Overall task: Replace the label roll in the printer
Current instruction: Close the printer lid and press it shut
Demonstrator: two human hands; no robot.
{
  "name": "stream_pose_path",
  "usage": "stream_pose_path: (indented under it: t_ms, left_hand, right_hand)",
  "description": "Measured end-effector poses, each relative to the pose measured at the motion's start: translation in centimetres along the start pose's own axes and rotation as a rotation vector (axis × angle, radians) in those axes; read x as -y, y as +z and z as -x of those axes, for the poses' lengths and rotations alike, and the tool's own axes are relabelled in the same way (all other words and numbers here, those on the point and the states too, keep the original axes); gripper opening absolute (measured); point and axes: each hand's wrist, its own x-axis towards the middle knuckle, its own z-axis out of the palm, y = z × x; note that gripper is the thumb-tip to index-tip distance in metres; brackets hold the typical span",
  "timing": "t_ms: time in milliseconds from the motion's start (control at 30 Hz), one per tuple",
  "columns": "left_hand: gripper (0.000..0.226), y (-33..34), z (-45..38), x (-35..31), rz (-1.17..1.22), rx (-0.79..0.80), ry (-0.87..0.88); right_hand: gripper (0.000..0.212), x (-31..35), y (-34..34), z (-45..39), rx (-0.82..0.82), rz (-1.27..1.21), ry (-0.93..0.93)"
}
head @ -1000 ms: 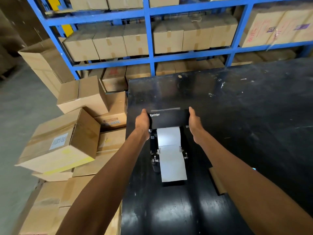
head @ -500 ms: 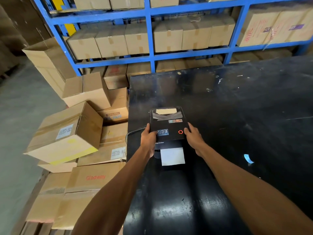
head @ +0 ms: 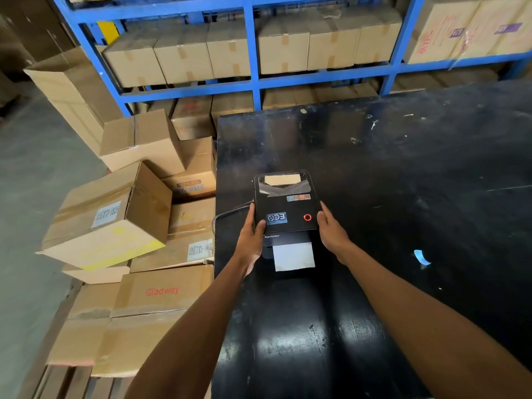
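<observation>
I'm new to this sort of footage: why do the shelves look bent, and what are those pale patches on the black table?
Head view: the wide-angle lens bows the blue shelving and stretches the forearms at the edges. The pale patches are glare from overhead light on the glossy black table, near the viewer. The cardboard boxes on the shelves look slightly soft; the printer is sharper.

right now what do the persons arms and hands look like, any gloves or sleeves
Both forearms are bare from the bottom edge of the picture to the wrists: no sleeves or cuffs show. The left hand and right hand wear no gloves, and no watch, bracelet or ring is visible. Nothing is taped or strapped to either arm. Anything worn above the forearms lies outside the view.
</observation>
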Motion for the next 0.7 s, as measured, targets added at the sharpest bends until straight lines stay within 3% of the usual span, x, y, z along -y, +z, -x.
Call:
stream_pose_path:
  t_ms: [433, 700]
  left_hand:
    - [0.061, -0.1, 0.3, 0.7, 0.011, 0.082, -0.026]
    - [0.053, -0.1, 0.0, 1.2, 0.015, 0.054, -0.064]
  right_hand:
    - [0.051, -0.5, 0.6, 0.2, 0.001, -0.046, -0.008]
    - [0.054, -0.4, 1.0, 0.4, -0.030, -0.027, 0.052]
